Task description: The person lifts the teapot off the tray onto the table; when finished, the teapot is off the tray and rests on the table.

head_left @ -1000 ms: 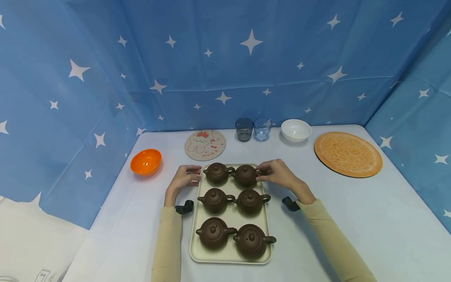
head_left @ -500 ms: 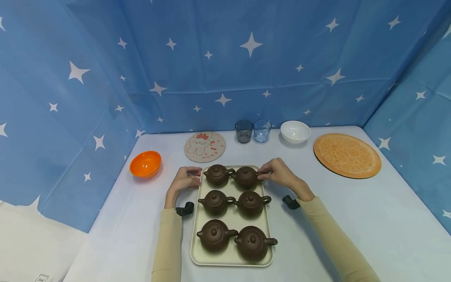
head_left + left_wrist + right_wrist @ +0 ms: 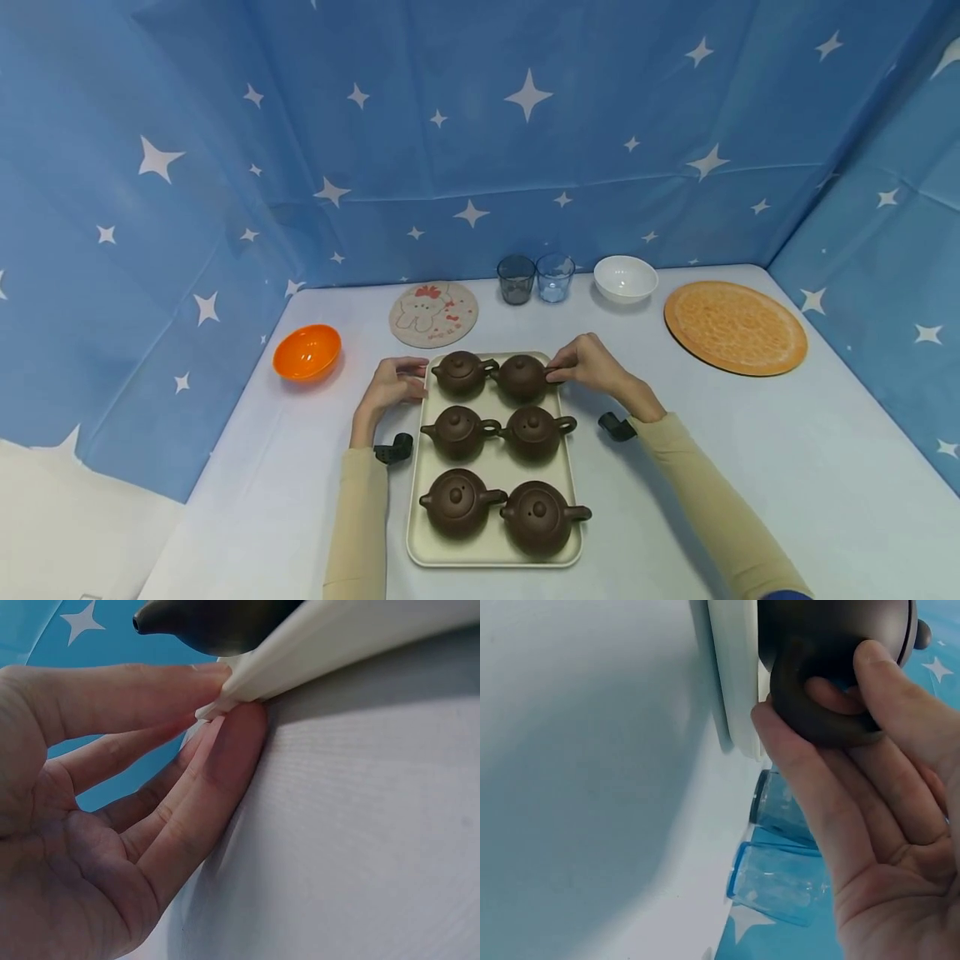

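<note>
The right hand (image 3: 596, 369) has its fingers (image 3: 870, 671) hooked through the ring handle (image 3: 821, 712) of the far right teapot (image 3: 522, 377), which sits on the tray at 12 o'clock. The left hand (image 3: 390, 385) pinches the tray (image 3: 491, 550) corner between relaxed fingers (image 3: 150, 690). Six teapots stand in three pairs on the tray. Behind them on the surface (image 3: 750, 467) are two glasses (image 3: 535, 278). The wrist views cut this teapot off.

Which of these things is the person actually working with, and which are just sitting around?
In hand:
right hand pinching the handle of the far right teapot
left hand holding the rim of the tray

Lying about:
orange bowl
white bowl
two glasses
rabbit mat
orange round mat
</note>
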The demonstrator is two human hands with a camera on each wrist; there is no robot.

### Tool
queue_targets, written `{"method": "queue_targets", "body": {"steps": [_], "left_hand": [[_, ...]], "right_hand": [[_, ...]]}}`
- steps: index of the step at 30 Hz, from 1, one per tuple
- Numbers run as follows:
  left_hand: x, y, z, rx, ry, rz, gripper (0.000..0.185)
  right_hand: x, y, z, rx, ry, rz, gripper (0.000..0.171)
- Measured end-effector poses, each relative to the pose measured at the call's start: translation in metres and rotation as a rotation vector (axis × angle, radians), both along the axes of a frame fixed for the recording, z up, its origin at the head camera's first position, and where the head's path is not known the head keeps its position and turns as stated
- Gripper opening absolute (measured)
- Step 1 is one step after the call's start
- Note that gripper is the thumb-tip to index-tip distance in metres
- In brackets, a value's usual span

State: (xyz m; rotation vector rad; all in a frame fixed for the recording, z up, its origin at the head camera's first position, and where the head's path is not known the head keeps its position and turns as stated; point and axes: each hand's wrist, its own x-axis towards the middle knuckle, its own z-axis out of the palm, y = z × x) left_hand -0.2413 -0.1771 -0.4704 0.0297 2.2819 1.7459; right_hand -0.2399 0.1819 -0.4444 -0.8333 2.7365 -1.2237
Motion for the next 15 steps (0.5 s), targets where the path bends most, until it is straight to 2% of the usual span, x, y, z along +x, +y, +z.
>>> {"method": "queue_targets", "body": {"steps": [6,10,15], "left_hand": [[0.001,-0.003,-0.001,-0.003,0.003,0.001,0.057],[0.0,-0.004,-0.001,0.006,0.011,-0.001,0.057],[-0.001,-0.001,-0.003,0.024,-0.003,-0.002,0.059]], "right_hand": [[-0.004,0.006,0.002,-0.055,-0.008,0.033,0.005],[-0.009,0.021,0.006,-0.105,-0.043,0.022,0.008],[-0.001,0.051,0.03,-0.064,-0.061,-0.042,0.01]]}}
